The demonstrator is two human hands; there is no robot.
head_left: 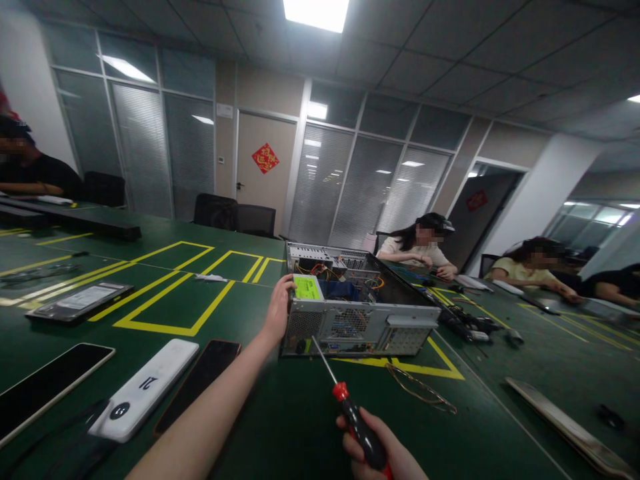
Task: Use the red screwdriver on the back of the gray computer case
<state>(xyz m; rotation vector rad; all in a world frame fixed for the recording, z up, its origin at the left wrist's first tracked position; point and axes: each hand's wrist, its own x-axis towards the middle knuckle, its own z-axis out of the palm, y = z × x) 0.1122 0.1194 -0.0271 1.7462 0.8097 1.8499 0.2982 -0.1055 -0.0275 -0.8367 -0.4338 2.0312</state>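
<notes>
Case (pixel 360 308): on the bench, ahead of the person, top open, wires and a blue part showing inside, vented panel facing the person
Right grip (pixel 393 447): closed around the handle of the screwdriver (pixel 341 392)
Screwdriver: red and black handle, shaft slanting up and left, tip before the lower left of the vented panel; whether it touches, cannot tell
Left grip (pixel 277 313): against the near left corner of the case, fingertips by the green label (pixel 307 288); whether it closes firmly on the case, cannot tell
Bench (pixel 290 427): dark green, marked with yellow tape (pixel 155 328) in rectangles and stripes, some running beneath the case
Bench, left: hard drive (pixel 80 300) lying flat; nearer the person, a pale-edged phone (pixel 53 387), a white power bank (pixel 150 387) marked 21 with a dark cable, and a dark phone (pixel 203 380) beside the left forearm
Bench, right: black cables (pixel 467 323) in a heap near the case, a long beige slab (pixel 565 423) closer to the person
People: co-workers seated along the right side, another at far left in a dark top (pixel 43 170)
Chairs (pixel 215 212): black, beyond the far edge
Wall: glass panels (pixel 325 180) with blinds, and a pale door (pixel 260 127) bearing a red diamond sign (pixel 265 159)
Ceiling (pixel 425 53): grey tiles, one bright light panel (pixel 317 13) overhead
</notes>
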